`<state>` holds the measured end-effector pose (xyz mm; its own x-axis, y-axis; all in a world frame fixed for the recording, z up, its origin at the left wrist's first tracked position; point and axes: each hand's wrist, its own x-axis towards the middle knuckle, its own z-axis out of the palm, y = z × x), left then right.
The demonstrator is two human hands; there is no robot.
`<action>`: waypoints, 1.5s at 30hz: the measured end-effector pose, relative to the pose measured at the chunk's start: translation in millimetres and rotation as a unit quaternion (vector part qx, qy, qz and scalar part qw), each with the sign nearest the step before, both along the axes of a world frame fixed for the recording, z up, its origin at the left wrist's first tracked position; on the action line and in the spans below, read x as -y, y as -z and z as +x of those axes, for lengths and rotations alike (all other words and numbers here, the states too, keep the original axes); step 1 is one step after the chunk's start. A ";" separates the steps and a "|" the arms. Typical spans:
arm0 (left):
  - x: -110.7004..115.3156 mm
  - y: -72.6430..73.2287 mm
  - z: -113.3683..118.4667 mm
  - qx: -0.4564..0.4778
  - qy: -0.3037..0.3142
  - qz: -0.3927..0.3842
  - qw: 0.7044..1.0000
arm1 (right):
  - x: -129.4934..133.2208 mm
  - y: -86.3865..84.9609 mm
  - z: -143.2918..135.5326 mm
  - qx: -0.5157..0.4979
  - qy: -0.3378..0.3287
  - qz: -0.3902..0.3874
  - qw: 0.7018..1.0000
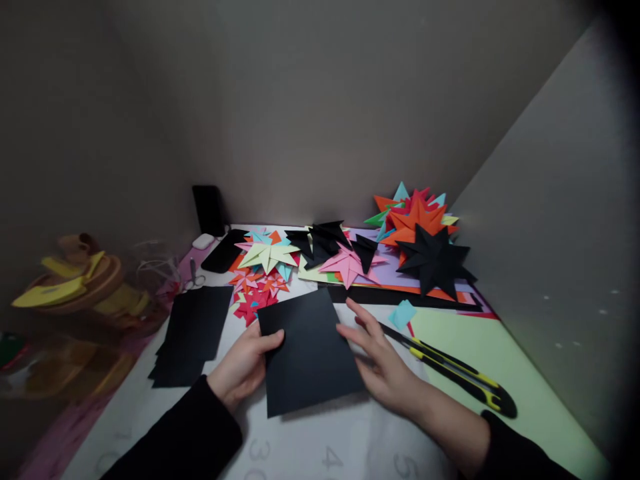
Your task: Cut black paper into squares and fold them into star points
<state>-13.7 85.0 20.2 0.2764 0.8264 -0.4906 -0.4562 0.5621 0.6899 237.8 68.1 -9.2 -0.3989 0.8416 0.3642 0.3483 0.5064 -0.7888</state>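
Note:
A square sheet of black paper [307,357] is held above the white table, slightly tilted. My left hand [249,360] grips its left edge, thumb on top and the other fingers underneath. At the sheet's right edge is my right hand [383,357], its fingers spread and stretched out, with fingertips at or just over the edge. More black paper squares [197,330] lie in a loose stack to the left. Beyond the held sheet are small red folded pieces [255,300], a pale yellow paper star [269,255] and a pink star [350,263].
A yellow and black cutter [460,373] lies at the right on pale green paper [520,373]. Folded stars, the front one black [436,260], are piled at the back right. Small scissors [194,275] and a black phone [225,251] lie back left. Walls rise behind and at right.

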 end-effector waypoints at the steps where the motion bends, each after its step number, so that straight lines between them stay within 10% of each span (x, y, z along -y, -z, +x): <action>1: 0.8 -0.2 0.7 0.010 0.010 -0.005 1.000 | 1.2 -0.9 0.8 0.024 -0.023 0.035 0.999; 6: 9.1 0.2 9.9 0.037 0.050 0.007 0.998 | 6.2 -0.8 1.0 0.028 -0.023 0.065 0.997; 20: 25.2 3.3 22.5 -0.079 0.175 0.120 0.974 | 5.1 4.1 -13.0 -0.316 0.095 -0.289 0.898; 25: 24.3 7.2 23.5 -0.014 0.076 0.177 0.981 | 2.0 7.7 -13.9 -0.327 0.178 -0.289 0.882; 29: 29.0 6.5 28.6 -0.142 0.039 0.258 0.955 | 3.1 9.8 -11.9 -0.275 0.194 -0.245 0.909; 45: 36.2 0.1 44.7 -0.319 -0.035 0.175 0.931 | 10.7 -3.3 -24.6 -0.379 0.138 -0.292 0.867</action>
